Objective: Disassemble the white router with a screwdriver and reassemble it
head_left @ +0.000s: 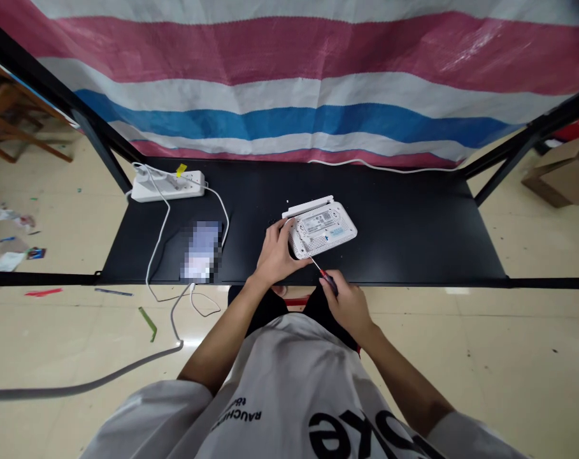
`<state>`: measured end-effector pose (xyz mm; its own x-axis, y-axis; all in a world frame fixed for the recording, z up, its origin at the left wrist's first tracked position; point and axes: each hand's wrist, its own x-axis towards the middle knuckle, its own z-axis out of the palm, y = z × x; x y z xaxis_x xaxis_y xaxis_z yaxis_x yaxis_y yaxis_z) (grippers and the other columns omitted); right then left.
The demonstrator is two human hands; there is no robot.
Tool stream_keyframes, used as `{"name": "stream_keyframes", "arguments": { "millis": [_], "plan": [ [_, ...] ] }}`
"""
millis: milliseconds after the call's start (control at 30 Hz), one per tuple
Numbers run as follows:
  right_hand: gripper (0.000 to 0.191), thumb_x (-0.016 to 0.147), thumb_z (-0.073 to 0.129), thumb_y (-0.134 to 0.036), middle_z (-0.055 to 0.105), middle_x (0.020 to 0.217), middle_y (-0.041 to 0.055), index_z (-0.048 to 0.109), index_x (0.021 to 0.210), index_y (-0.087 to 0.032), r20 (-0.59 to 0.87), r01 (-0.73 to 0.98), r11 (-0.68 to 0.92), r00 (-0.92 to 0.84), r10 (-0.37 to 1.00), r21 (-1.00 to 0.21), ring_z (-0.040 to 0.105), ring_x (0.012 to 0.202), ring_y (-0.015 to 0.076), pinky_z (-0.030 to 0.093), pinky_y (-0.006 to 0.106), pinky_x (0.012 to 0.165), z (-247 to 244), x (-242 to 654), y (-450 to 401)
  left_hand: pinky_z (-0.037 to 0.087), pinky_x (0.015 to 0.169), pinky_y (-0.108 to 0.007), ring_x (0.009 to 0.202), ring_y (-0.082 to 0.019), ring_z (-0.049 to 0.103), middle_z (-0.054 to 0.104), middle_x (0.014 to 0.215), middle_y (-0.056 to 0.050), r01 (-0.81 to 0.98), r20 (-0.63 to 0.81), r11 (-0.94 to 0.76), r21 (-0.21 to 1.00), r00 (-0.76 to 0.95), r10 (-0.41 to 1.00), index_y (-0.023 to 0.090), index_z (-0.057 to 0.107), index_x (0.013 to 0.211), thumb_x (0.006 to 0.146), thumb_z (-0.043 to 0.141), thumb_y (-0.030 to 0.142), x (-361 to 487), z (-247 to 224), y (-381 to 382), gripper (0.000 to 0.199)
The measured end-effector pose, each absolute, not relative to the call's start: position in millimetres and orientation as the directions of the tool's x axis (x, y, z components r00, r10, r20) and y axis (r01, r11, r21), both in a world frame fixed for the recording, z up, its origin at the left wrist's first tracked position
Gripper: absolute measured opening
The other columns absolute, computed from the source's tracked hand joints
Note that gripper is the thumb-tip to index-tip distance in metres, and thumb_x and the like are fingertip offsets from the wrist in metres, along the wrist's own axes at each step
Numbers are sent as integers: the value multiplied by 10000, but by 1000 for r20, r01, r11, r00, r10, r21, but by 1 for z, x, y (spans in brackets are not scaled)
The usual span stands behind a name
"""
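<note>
Clock positions are read from the white router (321, 228), with the person at 6 o'clock. The router lies on the black table (404, 229), near its front edge and a little right of centre.

At the far left of the table, at about 9 to 10 o'clock, sits a white power strip (167, 186) with a yellow tag (181, 169) near its rear edge. A white cable (158, 233) runs from it and drops over the front edge. Nearer the router, at 9 o'clock, a flat object (201, 252) is pixelated and cannot be identified.

The left hand (276, 254) grips the router's lower left corner, with its fingers (282, 233) curled closely around the casing. The router's underside faces up, showing a label and vent holes, and a white antenna (308, 206) lies folded along its far edge.

The right hand (347, 308) is closed narrowly around a red-and-black screwdriver (328, 282), partly covering the handle. The thin shaft reaches the router's near edge, but contact at the tip is too small to confirm.

The table extends well beyond the router at 3 o'clock. Both wrists lie beyond the front edge, and the person's torso cuts off the view below.
</note>
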<state>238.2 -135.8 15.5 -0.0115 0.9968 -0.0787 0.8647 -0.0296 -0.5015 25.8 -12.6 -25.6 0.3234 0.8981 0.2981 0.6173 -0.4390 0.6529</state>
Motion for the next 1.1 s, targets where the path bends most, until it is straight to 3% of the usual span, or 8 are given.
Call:
{"name": "stream_keyframes", "arguments": {
  "millis": [233,333,400,533,700,900,1100],
  "plan": [
    [365,1042,592,-536,860,1085,63,783,1171,-252,-144,577,-199,142,979,-792,819,978,246,613,330,851,13,247,-131,404,1270,-631,1523,-434,411,382,1639,-194,607,294,-473,639,376,879,280,222,1720,707,975,596,19,-23,-14,1301],
    [408,1001,654,-543,846,1189,98,800,1213,-227,-89,509,-182,202,975,-841,805,1090,272,618,376,956,21,269,-128,408,1267,-619,1542,-421,392,341,1675,-185,605,254,-527,597,481,839,284,253,1727,813,914,481,8,-16,-15,1145],
    [447,1010,641,-520,842,1174,105,760,1308,-210,-45,523,-154,214,976,-838,803,1031,259,620,379,927,29,283,-129,429,1242,-619,1512,-404,429,401,1633,-170,620,246,-561,549,521,817,307,359,1696,908,830,449,0,-11,-15,929],
    [373,994,654,-503,831,883,51,775,1202,-218,-42,597,-141,176,983,-790,744,714,203,581,321,696,55,297,-133,438,1199,-641,1484,-408,461,524,1520,-156,669,313,-573,473,480,820,321,661,1442,956,763,556,-3,-7,-16,550],
    [299,983,663,-504,863,957,29,820,1135,-301,-73,790,-113,86,994,-603,801,792,237,557,328,710,75,293,-134,413,1214,-602,1470,-371,512,600,1504,-120,620,375,-632,465,509,775,281,717,1202,965,756,556,22,-10,-19,365],
    [324,1013,592,-498,862,918,27,811,1186,-334,-96,938,-80,50,994,-337,798,768,269,467,335,663,73,291,-122,458,1094,-593,1289,-373,597,672,1369,-128,670,330,-567,479,462,823,259,723,1166,930,785,597,63,-6,-28,417],
    [271,1005,603,-462,831,815,16,804,1133,-331,-73,967,-52,35,997,-250,745,682,240,365,321,611,80,295,-115,497,1086,-503,1298,-306,641,661,1411,-109,543,321,-689,479,623,714,252,681,1314,1033,698,413,46,2,-24,324]
  ]
}}
